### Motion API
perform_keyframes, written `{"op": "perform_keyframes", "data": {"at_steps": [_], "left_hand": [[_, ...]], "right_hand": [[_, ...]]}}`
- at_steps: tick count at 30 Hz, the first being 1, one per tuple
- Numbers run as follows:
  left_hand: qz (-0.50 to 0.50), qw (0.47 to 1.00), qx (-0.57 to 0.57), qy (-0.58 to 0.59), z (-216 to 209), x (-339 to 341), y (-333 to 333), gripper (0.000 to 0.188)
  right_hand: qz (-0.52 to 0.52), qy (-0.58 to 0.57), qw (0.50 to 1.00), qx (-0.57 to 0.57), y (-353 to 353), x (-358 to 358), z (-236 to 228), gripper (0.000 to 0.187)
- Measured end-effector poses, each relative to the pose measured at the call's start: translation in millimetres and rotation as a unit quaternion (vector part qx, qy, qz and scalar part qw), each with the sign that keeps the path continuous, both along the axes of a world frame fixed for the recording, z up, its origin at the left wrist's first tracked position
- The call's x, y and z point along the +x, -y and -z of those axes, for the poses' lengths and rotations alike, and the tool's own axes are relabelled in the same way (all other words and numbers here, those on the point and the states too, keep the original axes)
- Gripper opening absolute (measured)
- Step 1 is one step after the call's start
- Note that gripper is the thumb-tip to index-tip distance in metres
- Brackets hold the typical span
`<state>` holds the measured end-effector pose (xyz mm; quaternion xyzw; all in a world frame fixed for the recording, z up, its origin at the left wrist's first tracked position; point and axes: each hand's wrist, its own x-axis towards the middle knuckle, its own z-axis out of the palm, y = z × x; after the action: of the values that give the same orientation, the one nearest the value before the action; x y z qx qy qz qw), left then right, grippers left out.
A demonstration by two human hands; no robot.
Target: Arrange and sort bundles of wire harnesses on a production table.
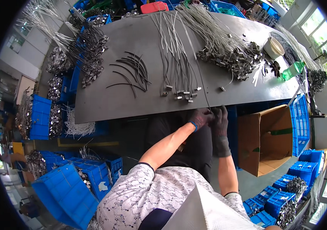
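At the table's front edge, my two hands in dark gloves are close together over my lap. My left hand (201, 118) is closed in a pinch on a thin cable (203, 84), which runs away from me across the tabletop; its near part is dark and its far part pale. Right beside it, my right hand (220, 123) is bent with fingers together; whatever lies between them is hidden. Several cables with small metal block ends (185, 92) lie just beyond my hands. To their left, short black tubes (134, 69) are spread loosely.
The grey metal table (94, 99) carries a big pile of metal-ended cables (232, 57), a white bowl (273, 48) and a green plastic bottle (293, 70). An open cardboard box (249, 142) stands at my right. Blue crates (69, 191) with parts surround me.
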<state>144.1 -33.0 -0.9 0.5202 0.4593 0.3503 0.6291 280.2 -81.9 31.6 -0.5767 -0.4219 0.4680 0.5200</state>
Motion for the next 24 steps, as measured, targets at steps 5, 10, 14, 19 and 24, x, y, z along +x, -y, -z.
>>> {"op": "perform_keyframes", "data": {"at_steps": [5, 10, 14, 19, 24], "left_hand": [[-0.043, 0.985, 0.121, -0.111, -13, -72, -80, 0.027], [-0.305, 0.868, 0.150, -0.362, 4, -230, -84, 0.035], [-0.304, 0.759, -0.005, -0.576, 20, -302, -84, 0.045], [-0.260, 0.764, -0.107, -0.580, 32, -321, -101, 0.038], [-0.123, 0.792, -0.038, -0.597, 50, -338, -107, 0.021]], "right_hand": [[0.014, 0.077, 0.996, 0.037, -72, -56, -6, 0.050], [0.184, 0.399, 0.895, 0.074, -129, -14, 7, 0.052], [0.230, 0.446, 0.857, -0.122, -189, 36, 20, 0.060], [0.197, 0.474, 0.830, -0.218, -220, 72, 53, 0.041], [0.105, 0.046, 0.976, -0.183, -159, 104, 78, 0.033]]}}
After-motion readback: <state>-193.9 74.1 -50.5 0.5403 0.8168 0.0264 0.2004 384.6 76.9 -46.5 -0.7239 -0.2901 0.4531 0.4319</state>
